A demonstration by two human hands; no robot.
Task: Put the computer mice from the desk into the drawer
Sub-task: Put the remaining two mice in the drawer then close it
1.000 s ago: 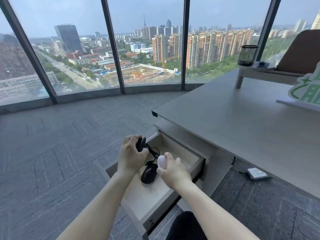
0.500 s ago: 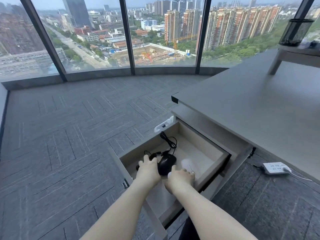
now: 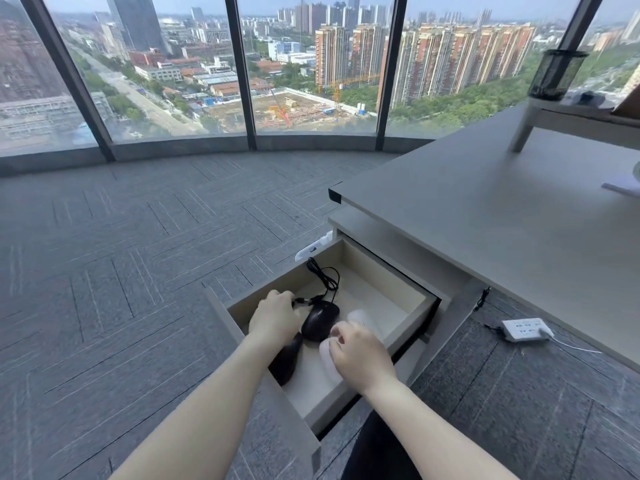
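Note:
The open drawer [image 3: 412, 296] under the desk [image 3: 491, 216] holds several mice. A black wired mouse [image 3: 320, 320] lies in the middle, and its cable [image 3: 323, 275] loops toward the back left corner. My left hand [image 3: 275, 320] is inside the drawer, its fingers closed on the cable end beside that mouse. A second dark mouse [image 3: 287, 360] shows under my left wrist. My right hand [image 3: 360, 351] curls down over a white mouse [image 3: 327, 362] on the drawer floor. Another white mouse [image 3: 360, 318] lies just beyond my fingers.
A white power strip [image 3: 524, 329] with its cord lies on the carpet to the right of the drawer. A black mesh pen cup [image 3: 557, 74] stands on a low riser [image 3: 568, 119] at the desk's far end. Tall windows enclose the carpeted floor to the left.
Both hands have gone down from above the drawer into it. The white mouse and the black cable bundle, held in the air a second ago, are now at the drawer floor.

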